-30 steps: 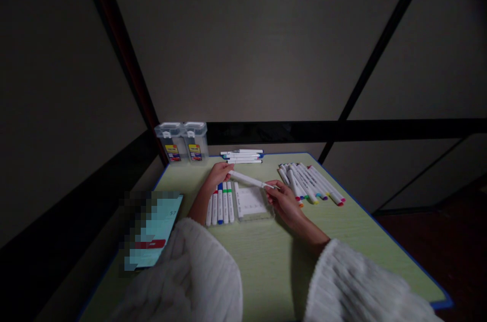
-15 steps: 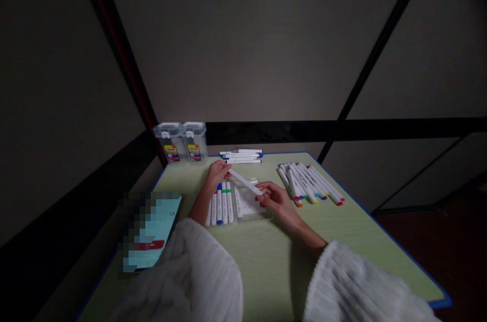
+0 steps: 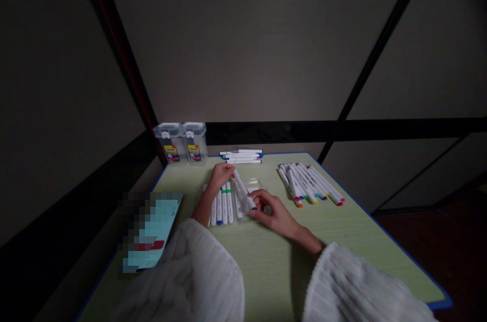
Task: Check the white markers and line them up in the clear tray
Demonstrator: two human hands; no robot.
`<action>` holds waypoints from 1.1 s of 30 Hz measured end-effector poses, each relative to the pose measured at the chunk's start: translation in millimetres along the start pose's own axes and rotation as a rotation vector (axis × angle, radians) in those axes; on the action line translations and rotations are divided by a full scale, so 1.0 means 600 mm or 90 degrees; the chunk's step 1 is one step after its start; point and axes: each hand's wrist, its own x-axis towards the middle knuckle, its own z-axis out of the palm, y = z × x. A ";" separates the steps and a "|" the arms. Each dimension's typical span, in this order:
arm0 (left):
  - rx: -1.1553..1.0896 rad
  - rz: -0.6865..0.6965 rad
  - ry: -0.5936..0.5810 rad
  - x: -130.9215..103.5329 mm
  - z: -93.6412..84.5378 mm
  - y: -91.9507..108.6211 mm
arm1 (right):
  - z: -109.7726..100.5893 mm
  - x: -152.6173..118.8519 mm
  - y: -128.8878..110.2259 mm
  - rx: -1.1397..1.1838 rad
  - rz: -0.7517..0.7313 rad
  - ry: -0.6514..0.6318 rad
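Between my two hands is a white marker (image 3: 242,185), slanted above a clear plastic case (image 3: 254,183). My left hand (image 3: 220,176) pinches its far end. At the near end, which looks dark green, the fingers of my right hand (image 3: 271,209) close around it. Below my left hand several white markers (image 3: 224,208) lie side by side in a row, some with blue or green bands. One more marker (image 3: 239,206) lies at the left side of the clear case, partly hidden by the held one.
Loose markers with coloured ends (image 3: 304,182) are heaped at the right. A small stack of markers (image 3: 243,156) lies at the table's back edge. Two clear lidded boxes (image 3: 195,144) stand at the back left. A light blue booklet (image 3: 158,230), partly blurred out, lies at the left.
The marker has turned steeper, its near end moving down and left with my right hand. My left hand has shifted slightly right. Both hands keep hold of it.
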 end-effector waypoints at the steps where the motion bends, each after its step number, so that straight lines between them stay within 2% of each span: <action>1: 0.008 0.004 -0.004 0.000 0.000 -0.002 | 0.000 -0.001 0.003 -0.019 -0.011 -0.009; 9: 0.073 0.012 -0.054 0.003 0.005 -0.014 | -0.001 -0.005 0.010 -0.240 -0.045 -0.037; 16: 0.119 0.017 -0.082 0.000 0.008 -0.026 | 0.000 -0.005 0.013 -0.327 -0.071 -0.059; 24: 0.151 0.034 -0.120 -0.002 0.007 -0.027 | 0.009 -0.006 0.015 -0.370 -0.098 -0.089; 33: 0.136 0.004 -0.143 -0.005 0.008 -0.025 | 0.012 -0.005 0.016 -0.393 -0.086 -0.101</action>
